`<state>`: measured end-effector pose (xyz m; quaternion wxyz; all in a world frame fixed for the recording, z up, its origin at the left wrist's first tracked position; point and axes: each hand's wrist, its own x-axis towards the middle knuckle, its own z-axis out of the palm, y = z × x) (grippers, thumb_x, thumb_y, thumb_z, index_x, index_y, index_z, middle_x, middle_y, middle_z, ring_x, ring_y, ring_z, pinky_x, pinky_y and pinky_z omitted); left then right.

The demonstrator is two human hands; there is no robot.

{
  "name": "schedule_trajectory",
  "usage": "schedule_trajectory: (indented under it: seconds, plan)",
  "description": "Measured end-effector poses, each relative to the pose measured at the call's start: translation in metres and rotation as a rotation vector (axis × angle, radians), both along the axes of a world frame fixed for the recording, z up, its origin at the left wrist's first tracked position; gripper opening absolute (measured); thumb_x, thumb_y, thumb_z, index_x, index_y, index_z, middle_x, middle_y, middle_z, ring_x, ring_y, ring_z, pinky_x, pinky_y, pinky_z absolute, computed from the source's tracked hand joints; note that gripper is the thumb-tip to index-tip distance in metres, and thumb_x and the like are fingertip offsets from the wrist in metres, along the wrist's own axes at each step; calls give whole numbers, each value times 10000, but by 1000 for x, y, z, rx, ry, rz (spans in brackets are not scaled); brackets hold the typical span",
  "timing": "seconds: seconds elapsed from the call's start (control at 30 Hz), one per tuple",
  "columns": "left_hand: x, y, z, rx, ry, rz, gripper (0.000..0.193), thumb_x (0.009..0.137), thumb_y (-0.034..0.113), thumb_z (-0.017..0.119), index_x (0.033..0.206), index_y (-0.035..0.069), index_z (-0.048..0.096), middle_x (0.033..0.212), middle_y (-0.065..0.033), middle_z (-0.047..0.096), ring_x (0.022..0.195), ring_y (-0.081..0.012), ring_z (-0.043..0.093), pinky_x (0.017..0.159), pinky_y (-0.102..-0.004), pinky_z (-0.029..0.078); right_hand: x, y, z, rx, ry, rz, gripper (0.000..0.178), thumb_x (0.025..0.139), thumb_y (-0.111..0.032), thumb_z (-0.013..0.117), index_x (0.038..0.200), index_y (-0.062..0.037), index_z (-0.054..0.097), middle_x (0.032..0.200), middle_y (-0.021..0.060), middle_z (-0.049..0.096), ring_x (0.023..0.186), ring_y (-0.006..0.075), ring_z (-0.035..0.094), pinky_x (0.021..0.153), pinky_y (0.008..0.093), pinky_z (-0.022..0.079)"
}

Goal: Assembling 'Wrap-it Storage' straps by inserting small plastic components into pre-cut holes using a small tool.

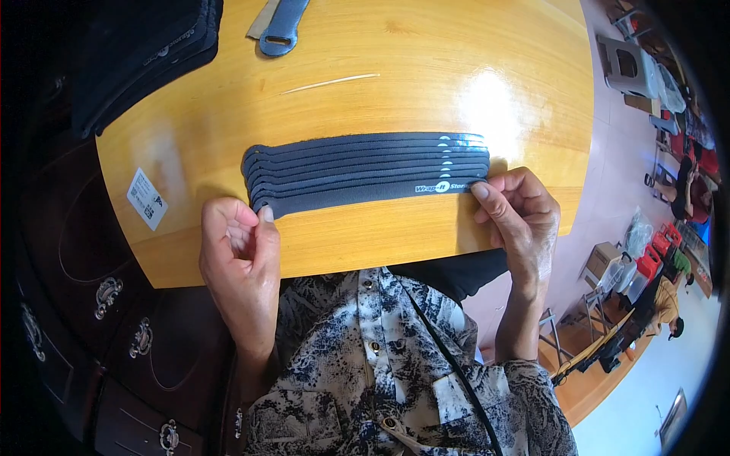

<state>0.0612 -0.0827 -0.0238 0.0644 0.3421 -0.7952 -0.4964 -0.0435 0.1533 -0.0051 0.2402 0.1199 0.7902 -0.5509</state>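
Note:
Several dark grey fabric straps [357, 169] lie overlapped like steps on the wooden table, their long edges running left to right. The nearest strap bears a white print toward its right end. My left hand [242, 254] has its thumb and forefinger closed at the near left corner of that strap. At the other end, my right hand [525, 224] pinches the strap's right tip between thumb and fingers. Both hands rest close to the tabletop, with the strap stretched fairly straight between them.
Beyond the straps lie a thin pale stick [331, 83] and a strap with a slotted end [279, 36]. Dark folded fabric [156, 64] is piled far left, and a white label [147, 199] sits near the left edge. Dark drawers [122, 365] stand left; people are off to the right.

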Motion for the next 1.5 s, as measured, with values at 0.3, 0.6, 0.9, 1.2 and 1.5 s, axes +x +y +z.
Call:
schedule_trajectory:
  seconds: [0.3,0.6,0.9,1.2,1.5]
  plan:
    - [1,-4,3,12,-9,-12,188,850,-40,607,815,47,444,654,36,406,532,-30,342,477,-211,297,-1,-3,1,41,-18,4,138,840,-110,705,814,-16,607,622,4,603,490,2,482,418,143,323]
    - [-1,-3,1,28,16,-19,105,846,-50,587,898,30,542,689,18,486,591,-43,421,550,-204,372,-8,-8,3,76,-34,-4,166,836,-117,709,807,-37,567,573,-10,563,447,16,480,369,149,321]
    - [1,-10,-1,79,-35,-50,99,851,-50,585,913,26,573,667,24,498,585,-44,426,536,-203,374,-18,0,-6,46,-27,128,175,823,-112,718,797,-42,560,577,-13,558,433,25,483,351,157,321]
    - [19,3,-6,-562,235,-469,403,835,140,650,1232,126,582,1250,-88,545,1153,-263,494,966,-389,376,12,-29,0,56,166,304,178,834,-154,713,765,-4,645,616,-11,573,564,38,489,481,208,380]
    - [-1,12,-25,-692,-32,-823,709,828,453,566,1441,179,337,1510,-4,288,1395,-247,242,1138,-416,168,-20,-53,-15,-107,-170,289,330,892,-294,644,740,-2,672,608,36,642,473,82,557,444,214,432]
